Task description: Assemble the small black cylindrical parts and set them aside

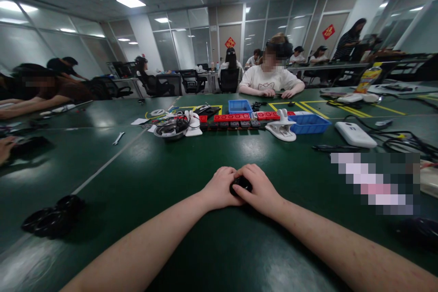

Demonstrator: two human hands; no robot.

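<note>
A small round black part is held between both hands low over the green table. My left hand is closed against its left side, the fingertips meeting those of the other hand. My right hand curls over the top and right side, with the thumb across its front. The underside of the part is hidden. Several black ring-shaped parts lie at the left of the table.
Beyond my hands are a metal bowl of cables, red and black blocks in a row, a white clamp and a blue tray. A wrench lies left; a white device right. A person sits opposite.
</note>
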